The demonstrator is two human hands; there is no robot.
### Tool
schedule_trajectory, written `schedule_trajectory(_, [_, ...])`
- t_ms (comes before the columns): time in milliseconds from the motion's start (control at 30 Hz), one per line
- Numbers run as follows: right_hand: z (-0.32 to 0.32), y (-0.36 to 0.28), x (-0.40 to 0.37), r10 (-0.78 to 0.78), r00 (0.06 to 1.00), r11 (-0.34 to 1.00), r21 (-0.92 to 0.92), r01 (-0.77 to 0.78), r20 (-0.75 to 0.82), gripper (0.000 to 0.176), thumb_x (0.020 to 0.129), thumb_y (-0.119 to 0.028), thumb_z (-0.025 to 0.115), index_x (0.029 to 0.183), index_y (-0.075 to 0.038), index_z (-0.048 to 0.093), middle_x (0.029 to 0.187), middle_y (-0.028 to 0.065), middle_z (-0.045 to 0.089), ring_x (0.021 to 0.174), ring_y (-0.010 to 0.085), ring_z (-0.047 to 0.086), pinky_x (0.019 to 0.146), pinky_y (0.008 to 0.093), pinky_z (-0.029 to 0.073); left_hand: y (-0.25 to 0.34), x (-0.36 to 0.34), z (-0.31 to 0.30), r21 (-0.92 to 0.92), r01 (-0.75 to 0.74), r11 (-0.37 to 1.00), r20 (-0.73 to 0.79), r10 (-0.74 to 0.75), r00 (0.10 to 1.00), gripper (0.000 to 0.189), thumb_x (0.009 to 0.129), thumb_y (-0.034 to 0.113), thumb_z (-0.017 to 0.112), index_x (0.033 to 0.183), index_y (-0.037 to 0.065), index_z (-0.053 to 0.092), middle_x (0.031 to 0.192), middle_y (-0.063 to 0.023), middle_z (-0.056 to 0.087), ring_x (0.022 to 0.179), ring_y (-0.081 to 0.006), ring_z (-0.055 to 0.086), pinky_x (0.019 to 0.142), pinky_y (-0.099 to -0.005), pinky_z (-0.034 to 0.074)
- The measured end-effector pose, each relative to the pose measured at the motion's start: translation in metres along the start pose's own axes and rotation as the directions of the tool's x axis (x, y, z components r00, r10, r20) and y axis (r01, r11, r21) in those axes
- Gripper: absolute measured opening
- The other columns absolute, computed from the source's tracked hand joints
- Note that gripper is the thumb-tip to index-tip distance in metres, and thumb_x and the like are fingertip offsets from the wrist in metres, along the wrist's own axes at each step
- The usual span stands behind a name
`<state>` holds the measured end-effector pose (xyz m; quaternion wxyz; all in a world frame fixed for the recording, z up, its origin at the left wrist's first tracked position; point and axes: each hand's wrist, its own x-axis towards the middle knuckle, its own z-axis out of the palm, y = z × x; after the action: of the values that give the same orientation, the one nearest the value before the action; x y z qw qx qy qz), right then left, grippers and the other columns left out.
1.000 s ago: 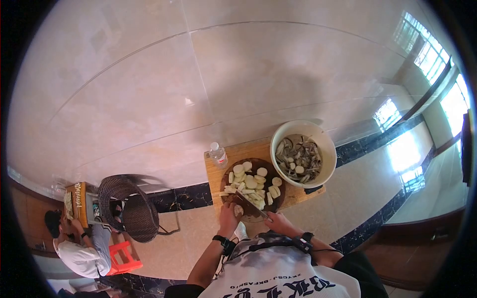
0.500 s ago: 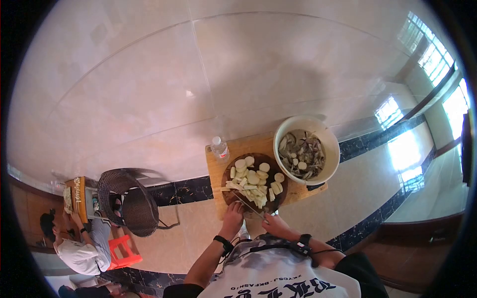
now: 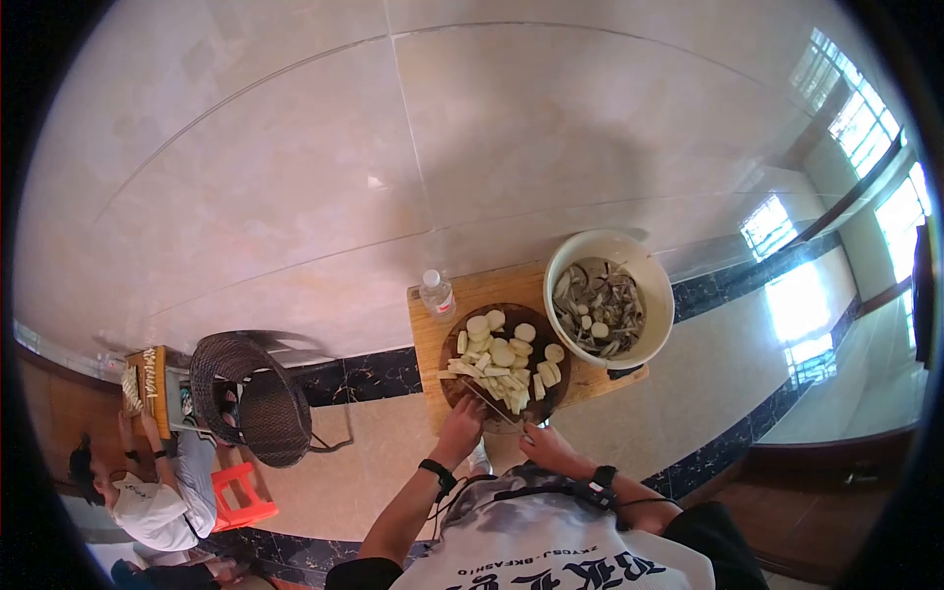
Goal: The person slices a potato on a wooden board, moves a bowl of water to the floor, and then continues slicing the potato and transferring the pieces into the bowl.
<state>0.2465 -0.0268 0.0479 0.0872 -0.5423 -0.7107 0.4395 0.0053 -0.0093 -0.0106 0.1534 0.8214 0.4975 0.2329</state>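
My right hand (image 3: 547, 444) is closed around the handle of a knife (image 3: 495, 405), whose blade slants up and left across the near edge of a round dark cutting board (image 3: 554, 391). My left hand (image 3: 462, 427) is at the board's near left edge, close to the blade. Its fingers are curled down, and whatever is under them is hidden. Beyond the blade lies a pile of pale vegetable pieces (image 3: 501, 354), some in round slices and some in sticks. A few more slices (image 3: 548, 373) lie at the board's right side.
The board rests on a wooden table (image 3: 426, 341) against a tiled wall. A clear bottle (image 3: 438, 295) stands at the back left. A white bucket (image 3: 659, 346) holds dark peelings and pale pieces. At left are a wicker chair (image 3: 275, 418), a red stool (image 3: 241, 501) and a person (image 3: 157, 506) at another board.
My left hand has shifted slightly at the board's edge, its fingers further in by the blade. My right hand keeps the knife in almost the same place. The person at left has moved their hands.
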Motion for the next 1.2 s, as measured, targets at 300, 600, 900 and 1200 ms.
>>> schedule_trajectory(300, [0.0, -0.003, 0.0, -0.011, 0.999, 0.999, 0.036, 0.012, -0.033, 0.03, 0.094, -0.026, 0.058, 0.096, 0.003, 0.055, 0.082, 0.0335, 0.062, 0.08, 0.0551, 0.06, 0.07, 0.06, 0.047, -0.005, -0.005, -0.009, 0.046, -0.028, 0.999, 0.03, 0.027, 0.999, 0.03, 0.081, 0.006, 0.062, 0.108, -0.005, 0.068, 0.118, -0.0194, 0.063, 0.123, -0.0375, 0.054, 0.104, -0.0446, 0.048])
schedule_trajectory(600, [0.016, -0.002, 0.0, -0.133, 0.991, 0.991, -0.023, 0.133, 0.003, 0.027, 0.095, -0.025, 0.057, 0.1, 0.001, 0.053, 0.074, 0.0309, 0.061, 0.073, 0.0536, 0.061, 0.067, 0.0599, 0.047, -0.014, -0.008, 0.009, 0.134, -0.04, 0.99, 0.016, 0.038, 0.999, 0.033, 0.085, 0.01, 0.06, 0.113, -0.006, 0.067, 0.125, -0.0198, 0.061, 0.126, -0.0378, 0.053, 0.108, -0.0445, 0.046])
schedule_trajectory(900, [0.021, 0.0, -0.001, -0.157, 0.988, 0.983, -0.098, 0.156, 0.003, 0.029, 0.096, -0.027, 0.056, 0.106, 0.001, 0.052, 0.076, 0.0327, 0.063, 0.076, 0.0538, 0.063, 0.07, 0.0594, 0.05, -0.013, -0.01, 0.006, 0.043, -0.015, 0.999, -0.023, 0.016, 1.0, 0.032, 0.083, 0.01, 0.062, 0.11, -0.006, 0.068, 0.123, -0.0195, 0.062, 0.123, -0.0382, 0.055, 0.106, -0.0434, 0.048])
schedule_trajectory(1200, [0.02, 0.001, -0.003, 0.047, 0.998, 0.997, -0.058, -0.045, 0.05, 0.028, 0.096, -0.025, 0.056, 0.104, 0.002, 0.053, 0.084, 0.0339, 0.063, 0.082, 0.0555, 0.062, 0.072, 0.0608, 0.048, 0.004, -0.01, -0.002, 0.13, -0.032, 0.991, -0.072, 0.042, 0.997, 0.03, 0.081, 0.009, 0.063, 0.106, -0.006, 0.069, 0.123, -0.0204, 0.063, 0.121, -0.0374, 0.057, 0.109, -0.0479, 0.044])
